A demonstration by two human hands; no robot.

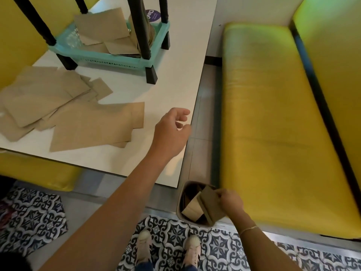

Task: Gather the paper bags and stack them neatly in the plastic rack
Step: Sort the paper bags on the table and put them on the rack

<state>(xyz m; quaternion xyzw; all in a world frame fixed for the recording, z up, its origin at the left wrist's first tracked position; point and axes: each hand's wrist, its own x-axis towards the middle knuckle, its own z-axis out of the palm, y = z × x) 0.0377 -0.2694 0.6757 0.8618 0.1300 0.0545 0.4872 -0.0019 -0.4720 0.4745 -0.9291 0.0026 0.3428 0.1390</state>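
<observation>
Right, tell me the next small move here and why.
Probably lift the right hand up to the table: it pinches folded paper bags over a small bin on the floor, while the teal plastic rack and the loose bags sit on the table.

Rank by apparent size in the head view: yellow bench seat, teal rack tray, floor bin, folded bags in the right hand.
1. yellow bench seat
2. teal rack tray
3. floor bin and folded bags in the right hand: too alike, overlapping, unranked.
</observation>
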